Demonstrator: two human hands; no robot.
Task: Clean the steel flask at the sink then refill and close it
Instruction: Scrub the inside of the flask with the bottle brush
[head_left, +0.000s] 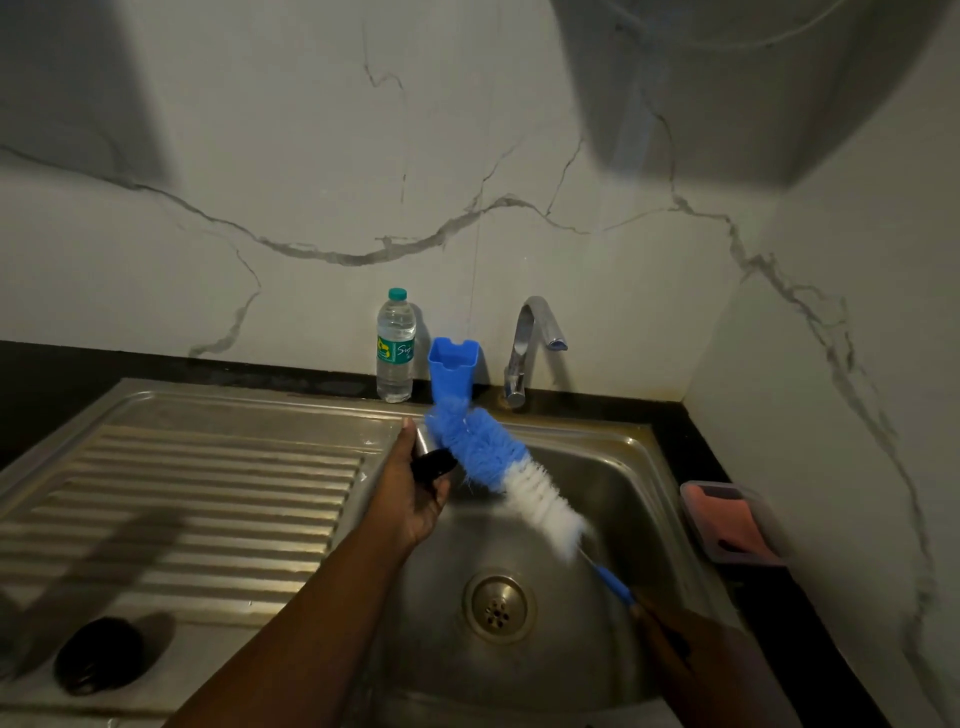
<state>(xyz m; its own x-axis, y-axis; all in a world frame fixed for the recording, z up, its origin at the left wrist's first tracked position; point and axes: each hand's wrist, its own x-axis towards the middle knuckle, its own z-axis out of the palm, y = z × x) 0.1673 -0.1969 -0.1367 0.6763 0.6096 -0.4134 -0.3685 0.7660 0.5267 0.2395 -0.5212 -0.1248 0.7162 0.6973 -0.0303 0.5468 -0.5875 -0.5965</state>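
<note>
1. My left hand (415, 499) grips the flask (428, 457) over the sink's (644, 467) left edge.
2. I should keep its mouth steady and feed the brush (498, 467) straight in.
3. My right hand (691, 654) curls around the handle, low at right.

The flask (427, 457) is mostly hidden inside the left hand (410, 499); only a steel patch and a dark part show. The right hand (691, 660) is dim and blurred, its grip on the brush (498, 467) handle unclear. The near-left dark object (98, 654) is unidentifiable.
</note>
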